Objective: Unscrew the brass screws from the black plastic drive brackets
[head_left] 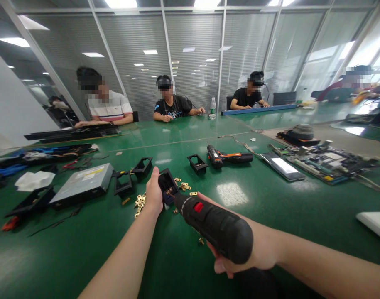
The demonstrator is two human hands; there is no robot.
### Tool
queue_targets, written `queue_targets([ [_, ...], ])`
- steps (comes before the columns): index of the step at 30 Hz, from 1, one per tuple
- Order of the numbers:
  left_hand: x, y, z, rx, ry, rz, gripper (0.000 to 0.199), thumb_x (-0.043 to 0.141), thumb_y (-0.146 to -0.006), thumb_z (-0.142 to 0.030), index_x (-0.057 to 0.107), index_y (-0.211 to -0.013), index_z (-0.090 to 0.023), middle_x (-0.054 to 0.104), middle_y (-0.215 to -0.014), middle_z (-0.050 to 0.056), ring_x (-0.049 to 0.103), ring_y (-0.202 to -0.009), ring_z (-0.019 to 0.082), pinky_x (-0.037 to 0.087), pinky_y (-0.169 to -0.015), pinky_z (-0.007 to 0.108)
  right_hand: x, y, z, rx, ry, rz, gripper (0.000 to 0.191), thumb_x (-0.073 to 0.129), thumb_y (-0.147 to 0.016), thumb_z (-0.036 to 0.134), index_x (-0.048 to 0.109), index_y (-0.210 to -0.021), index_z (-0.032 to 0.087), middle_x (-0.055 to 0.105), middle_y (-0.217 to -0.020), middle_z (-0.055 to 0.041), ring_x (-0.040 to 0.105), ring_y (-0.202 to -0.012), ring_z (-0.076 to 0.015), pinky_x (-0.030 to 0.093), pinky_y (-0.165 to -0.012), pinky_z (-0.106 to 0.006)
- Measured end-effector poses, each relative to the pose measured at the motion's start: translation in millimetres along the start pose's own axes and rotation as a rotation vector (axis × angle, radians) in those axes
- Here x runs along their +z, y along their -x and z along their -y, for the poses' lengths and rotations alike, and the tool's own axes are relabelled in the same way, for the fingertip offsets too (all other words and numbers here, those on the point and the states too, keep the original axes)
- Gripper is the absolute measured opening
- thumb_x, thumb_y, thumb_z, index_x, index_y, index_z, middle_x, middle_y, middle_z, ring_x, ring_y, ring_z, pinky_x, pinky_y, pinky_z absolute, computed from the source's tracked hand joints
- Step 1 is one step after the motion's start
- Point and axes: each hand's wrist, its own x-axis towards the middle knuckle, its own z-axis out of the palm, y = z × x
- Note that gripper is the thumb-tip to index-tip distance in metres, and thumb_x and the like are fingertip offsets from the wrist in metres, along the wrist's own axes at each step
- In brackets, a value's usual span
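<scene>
My left hand (154, 192) grips a small black plastic frame (166, 179) by its left side, tilted up from the table. In my right hand (236, 253) is a black cordless drill (214, 224) with a red switch on top. The drill's tip reaches into the black frame, where brass-coloured metal shows; whether it touches a screw I cannot make out. Around the frame lie loose brass plates (140, 202) and more brass pieces (185, 186). A small screw-like part (201, 240) lies below the drill.
Similar black frames (123, 184) stand nearby, one (197, 163) beside a second drill (229, 158). To the left is a silver disc drive (84, 185); to the right, a phone (282, 166) and circuit boards (333, 160). Several people sit across the green table (286, 207).
</scene>
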Motion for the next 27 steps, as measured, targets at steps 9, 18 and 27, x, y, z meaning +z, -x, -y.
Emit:
queue_targets([
  [9, 3.3, 4, -5, -0.021, 0.003, -0.006, 0.050, 0.066, -0.087, -0.069, 0.064, -0.083, -0.018, 0.072, -0.068, 0.006, 0.074, -0.060, 0.024, 0.063, -0.062, 0.036, 6, -3, 21, 0.051, 0.039, 0.084, 0.103, 0.104, -0.053, 0.015, 0.054, -0.143, 0.016, 0.073, -0.076, 0.0031, 0.067, -0.060, -0.0106, 0.058, -0.055, -0.019],
  [18, 3.8, 4, -5, -0.017, -0.021, 0.012, 0.052, 0.063, -0.087, -0.070, 0.064, -0.082, -0.019, 0.072, -0.067, 0.007, 0.073, -0.058, 0.025, 0.062, -0.058, 0.036, 2, -6, 13, 0.100, 0.095, 0.076, 0.058, 0.104, -0.048, 0.016, 0.067, -0.091, 0.011, 0.073, -0.074, -0.0007, 0.069, -0.064, -0.0125, 0.059, -0.054, -0.020],
  [27, 1.5, 1, -2, -0.005, -0.001, 0.004, 0.053, 0.069, -0.081, -0.072, 0.062, -0.081, -0.020, 0.071, -0.068, 0.004, 0.073, -0.059, 0.024, 0.062, -0.062, 0.036, -2, -8, 6, 0.044, 0.059, 0.105, 0.053, 0.103, -0.051, 0.015, 0.065, -0.088, 0.013, 0.070, -0.072, 0.0018, 0.072, -0.065, -0.0137, 0.062, -0.055, -0.020],
])
